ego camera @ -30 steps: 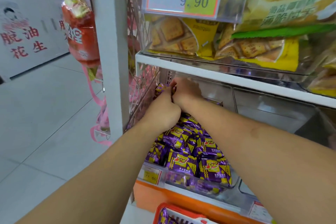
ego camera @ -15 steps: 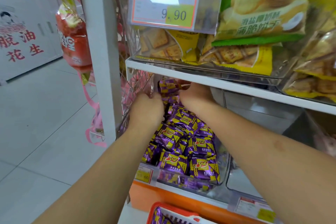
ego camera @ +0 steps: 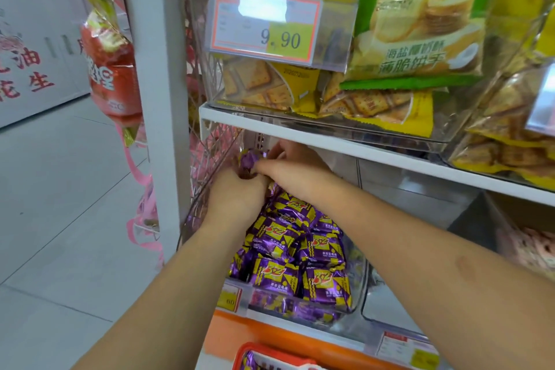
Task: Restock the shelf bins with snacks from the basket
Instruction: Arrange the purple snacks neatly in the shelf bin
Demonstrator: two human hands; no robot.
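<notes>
Since the earlier frame our hands have closed together again at the back of the clear plastic shelf bin [ego camera: 359, 285]. Left hand [ego camera: 237, 194] and right hand [ego camera: 295, 167], fingers curled, pinch purple-and-yellow foil snack packets [ego camera: 249, 161]. Bin near full; red plastic basket [ego camera: 264, 353] below holds more.

The light is bright and soft, with faint shadows. White glare hides the top of the price tag [ego camera: 264, 25] at 12 o'clock. Edges bend outward. The hands look blurry.

"9.90" on price tag [ego camera: 280, 24]
</notes>
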